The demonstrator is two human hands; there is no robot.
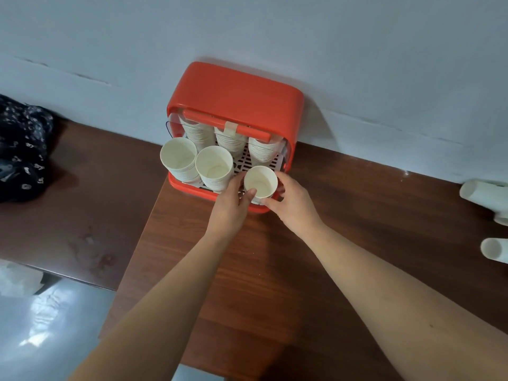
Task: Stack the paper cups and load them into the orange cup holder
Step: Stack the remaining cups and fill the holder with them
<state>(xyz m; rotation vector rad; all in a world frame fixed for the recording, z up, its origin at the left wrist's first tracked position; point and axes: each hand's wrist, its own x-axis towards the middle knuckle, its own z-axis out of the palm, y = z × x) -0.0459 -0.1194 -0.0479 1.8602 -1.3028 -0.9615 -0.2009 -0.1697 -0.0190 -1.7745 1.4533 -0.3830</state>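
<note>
Two grips meet on one paper cup. My left grip curls round its left side with the thumb on the near rim. My right grip pinches its right side, thumb in front and fingers behind. The cup stands upright, mouth up, over the front right corner of the orange cup holder. My hands hide its base, so I cannot tell whether it rests on the white grid tray. Beside it stand the middle stack and the left stack, touching each other. Three back stacks sit under the holder's roof. The holder stands on the brown tabletop against the wall. Loose cups lie on their sides far right, well apart from the holder.
</note>
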